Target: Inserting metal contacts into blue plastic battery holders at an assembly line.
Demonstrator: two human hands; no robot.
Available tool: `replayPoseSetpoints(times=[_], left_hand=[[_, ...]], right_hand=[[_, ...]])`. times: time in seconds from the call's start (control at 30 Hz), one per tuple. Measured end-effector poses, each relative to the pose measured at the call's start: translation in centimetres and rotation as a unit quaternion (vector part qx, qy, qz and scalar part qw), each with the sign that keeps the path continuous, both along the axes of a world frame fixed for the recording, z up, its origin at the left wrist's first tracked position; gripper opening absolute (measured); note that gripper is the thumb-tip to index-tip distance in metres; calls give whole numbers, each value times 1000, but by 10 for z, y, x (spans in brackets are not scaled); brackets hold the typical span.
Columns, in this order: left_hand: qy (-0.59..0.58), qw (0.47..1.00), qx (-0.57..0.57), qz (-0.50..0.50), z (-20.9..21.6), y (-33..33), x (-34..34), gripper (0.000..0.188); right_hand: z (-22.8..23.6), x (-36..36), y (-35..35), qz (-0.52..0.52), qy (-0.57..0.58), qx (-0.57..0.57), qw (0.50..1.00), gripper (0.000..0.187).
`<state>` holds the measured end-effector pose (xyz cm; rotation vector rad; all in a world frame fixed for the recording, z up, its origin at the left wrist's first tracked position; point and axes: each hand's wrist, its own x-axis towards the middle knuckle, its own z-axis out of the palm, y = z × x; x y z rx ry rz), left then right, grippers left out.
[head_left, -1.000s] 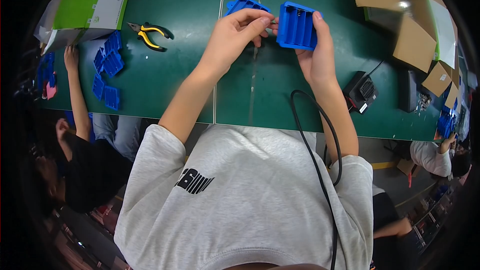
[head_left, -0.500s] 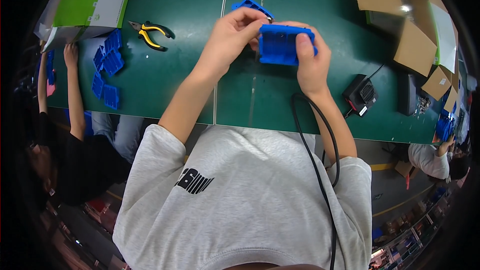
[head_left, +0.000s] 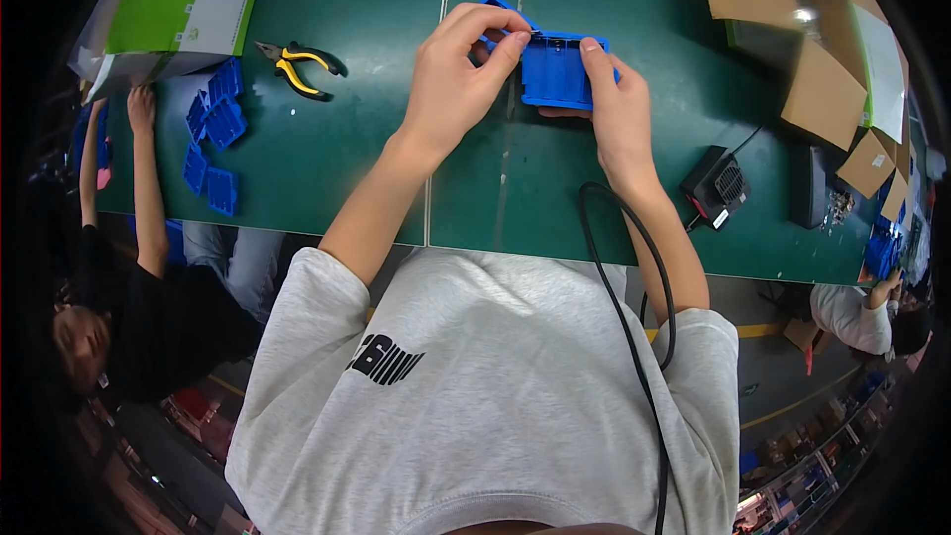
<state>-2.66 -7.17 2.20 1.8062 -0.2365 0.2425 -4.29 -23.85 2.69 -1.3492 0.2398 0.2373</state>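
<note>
Above the table, the right hand grips the tray; the left hand pinches a small part at its far-left corner. Firm support is advised.

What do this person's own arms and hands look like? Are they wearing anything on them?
The left hand and right hand are bare, with no gloves, rings or watch showing. The forearms are uncovered too, below the short, loose sleeves of a light grey shirt with a black print. A black cable loops across the right forearm in this view.
</note>
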Motion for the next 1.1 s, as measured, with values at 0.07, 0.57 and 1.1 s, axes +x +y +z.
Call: replayPoseSetpoints(times=[0.07, 0.57, 1.1], left_hand=[[-40, 997, 67, 3, -1, 1, -1, 10], [255, 934, -233, -91, 3, 4, 0, 33], [270, 856, -402, -181, 1, 8, 3, 31]], right_hand=[[-1, 0, 1, 6, 2, -12, 1000, 44], [-3, -14, 9, -20, -156, -193, 968, 35], [-13, -9, 7, -9, -429, -302, 851, 37]])
